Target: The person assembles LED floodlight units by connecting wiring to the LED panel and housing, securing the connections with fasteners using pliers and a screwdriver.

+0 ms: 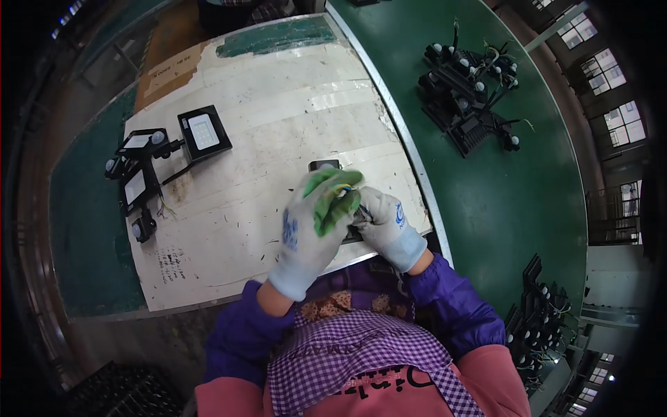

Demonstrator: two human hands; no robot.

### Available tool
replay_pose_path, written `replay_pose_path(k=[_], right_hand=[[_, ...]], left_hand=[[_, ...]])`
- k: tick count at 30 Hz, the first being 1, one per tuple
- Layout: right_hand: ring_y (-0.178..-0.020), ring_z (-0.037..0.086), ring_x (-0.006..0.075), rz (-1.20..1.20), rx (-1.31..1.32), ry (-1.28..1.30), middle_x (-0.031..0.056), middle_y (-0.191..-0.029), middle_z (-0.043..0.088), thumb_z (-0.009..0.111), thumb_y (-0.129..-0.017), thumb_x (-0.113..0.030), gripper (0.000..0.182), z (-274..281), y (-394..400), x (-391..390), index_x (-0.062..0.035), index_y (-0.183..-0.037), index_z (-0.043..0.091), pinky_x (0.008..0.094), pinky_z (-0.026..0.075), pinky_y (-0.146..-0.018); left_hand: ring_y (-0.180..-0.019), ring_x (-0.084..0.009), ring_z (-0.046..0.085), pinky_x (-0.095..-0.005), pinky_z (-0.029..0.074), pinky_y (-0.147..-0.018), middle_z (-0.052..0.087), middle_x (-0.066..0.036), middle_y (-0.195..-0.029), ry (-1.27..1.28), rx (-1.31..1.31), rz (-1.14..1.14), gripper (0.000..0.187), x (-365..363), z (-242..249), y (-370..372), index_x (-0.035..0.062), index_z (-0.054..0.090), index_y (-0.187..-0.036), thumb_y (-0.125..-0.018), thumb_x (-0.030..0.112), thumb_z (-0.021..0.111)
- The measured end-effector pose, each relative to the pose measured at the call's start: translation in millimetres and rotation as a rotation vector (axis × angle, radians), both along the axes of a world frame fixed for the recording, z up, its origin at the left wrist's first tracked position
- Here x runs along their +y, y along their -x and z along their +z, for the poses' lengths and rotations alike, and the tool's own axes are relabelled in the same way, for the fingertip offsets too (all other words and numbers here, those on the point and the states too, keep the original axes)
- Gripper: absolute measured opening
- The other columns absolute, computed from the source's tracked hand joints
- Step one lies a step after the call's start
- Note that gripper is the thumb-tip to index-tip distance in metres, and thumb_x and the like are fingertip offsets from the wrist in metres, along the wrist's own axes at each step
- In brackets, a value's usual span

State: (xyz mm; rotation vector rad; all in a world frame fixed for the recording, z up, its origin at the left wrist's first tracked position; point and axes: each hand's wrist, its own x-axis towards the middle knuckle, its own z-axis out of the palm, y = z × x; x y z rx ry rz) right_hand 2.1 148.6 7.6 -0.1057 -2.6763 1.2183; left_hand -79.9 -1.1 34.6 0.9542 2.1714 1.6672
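My left hand (313, 221), in a white glove with green fingertips, is closed around thin wires (342, 188), one of them yellowish. Gloved too, my right hand (383, 219) pinches a dark cable (362, 214) just beside it; the fingers hide most of it. Beneath both hands lies a black floodlight (324, 165), largely covered, with only its far end and a dark edge near me showing.
Several black floodlights (205, 132) with round sensors lie at the left of the white-covered table (257, 194). On the green surface (486, 201) to the right sits a pile of floodlights (469, 97), with another heap (538, 320) nearer me. A metal edge (389, 115) divides the two surfaces.
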Motion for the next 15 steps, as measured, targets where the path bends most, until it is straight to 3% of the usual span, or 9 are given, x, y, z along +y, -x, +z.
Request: replay_pose_path(k=[2, 5, 6, 7, 9, 10, 12, 13, 15], right_hand=[[-0.076, 0.062, 0.0331, -0.046, -0.008, 0.0, 0.0141, -0.082, 0.06, 0.064, -0.08, -0.005, 0.021, 6, -7, 7, -0.0065, -0.101, 0.062, 0.0363, 0.05, -0.068], [-0.078, 0.064, 0.0287, -0.27, 0.042, 0.001, 0.0124, -0.085, 0.063, 0.065, -0.081, -0.003, 0.024, 4, -39, 22, -0.0052, -0.104, 0.067, 0.0334, 0.051, -0.071], [-0.079, 0.064, 0.0274, -0.399, 0.004, 0.105, 0.0129, -0.086, 0.063, 0.065, -0.081, -0.003, 0.022, 12, -46, 23, -0.004, -0.103, 0.067, 0.0328, 0.051, -0.071], [-0.08, 0.065, 0.026, -0.525, -0.035, 0.21, 0.0133, -0.087, 0.064, 0.065, -0.082, -0.003, 0.02, 26, -53, 24, -0.0028, -0.102, 0.067, 0.0322, 0.051, -0.072], [-0.086, 0.066, 0.026, -0.368, -0.016, 0.123, 0.0171, -0.097, 0.066, 0.067, -0.082, -0.005, 0.032, 55, -55, 20, -0.0024, -0.113, 0.064, 0.0316, 0.05, -0.076], [-0.087, 0.066, 0.026, -0.296, -0.003, 0.132, 0.0178, -0.099, 0.066, 0.068, -0.082, -0.006, 0.035, 69, -47, 16, -0.0027, -0.117, 0.062, 0.0317, 0.05, -0.077], [-0.092, 0.066, 0.0267, -0.167, -0.034, 0.119, 0.0201, -0.104, 0.066, 0.069, -0.083, -0.008, 0.046, 96, -32, 12, -0.0032, -0.127, 0.056, 0.0326, 0.05, -0.081], [-0.092, 0.066, 0.0263, -0.113, -0.077, 0.205, 0.0215, -0.103, 0.065, 0.069, -0.084, -0.011, 0.043, 94, -24, 15, -0.0023, -0.124, 0.058, 0.0321, 0.05, -0.08], [-0.085, 0.065, 0.0224, 0.036, -0.059, 0.176, 0.0165, -0.095, 0.068, 0.066, -0.085, -0.012, 0.036, 93, -12, 21, -0.0012, -0.119, 0.061, 0.0313, 0.05, -0.077]], left_hand=[[-0.084, -0.0289, 0.065, -0.0341, 0.051, -0.076, 0.065, -0.015, -0.092, -0.258, -0.41, -0.096, 0.032, 16, -4, -6, -0.0017, 0.06, -0.111, -0.079, 0.001, 0.06], [-0.08, -0.0263, 0.066, -0.0314, 0.052, -0.074, 0.065, -0.016, -0.092, -0.163, -0.227, -0.187, 0.032, 18, -13, -7, -0.0028, 0.059, -0.11, -0.078, -0.001, 0.056], [-0.083, -0.0275, 0.066, -0.0329, 0.052, -0.076, 0.065, -0.018, -0.093, -0.221, -0.358, -0.171, 0.033, 20, -13, -11, -0.0024, 0.059, -0.11, -0.077, -0.001, 0.056], [-0.083, -0.0288, 0.066, -0.0339, 0.052, -0.076, 0.065, -0.018, -0.094, -0.224, -0.26, -0.14, 0.034, 23, -15, -13, -0.0023, 0.059, -0.11, -0.076, -0.001, 0.056], [-0.084, -0.0314, 0.066, -0.0359, 0.052, -0.076, 0.064, -0.019, -0.095, -0.219, -0.058, -0.097, 0.036, 28, -19, -17, -0.0021, 0.058, -0.11, -0.074, 0.0, 0.057], [-0.084, -0.027, 0.069, -0.0333, 0.053, -0.076, 0.068, -0.016, -0.09, -0.117, 0.072, -0.116, 0.033, 32, -18, -17, -0.0025, 0.06, -0.107, -0.075, -0.001, 0.053], [-0.084, -0.0334, 0.066, -0.0373, 0.052, -0.075, 0.065, -0.019, -0.092, -0.128, 0.051, -0.076, 0.035, 35, -22, -20, -0.0022, 0.059, -0.109, -0.074, 0.001, 0.056], [-0.085, -0.0366, 0.065, -0.0392, 0.052, -0.075, 0.064, -0.02, -0.093, -0.132, 0.042, -0.057, 0.037, 34, -22, -21, -0.0021, 0.058, -0.11, -0.073, 0.001, 0.058], [-0.078, -0.029, 0.066, -0.036, 0.052, -0.071, 0.065, -0.017, -0.087, -0.153, -0.017, -0.089, 0.034, 33, -21, -22, -0.0023, 0.059, -0.108, -0.075, 0.001, 0.055]])
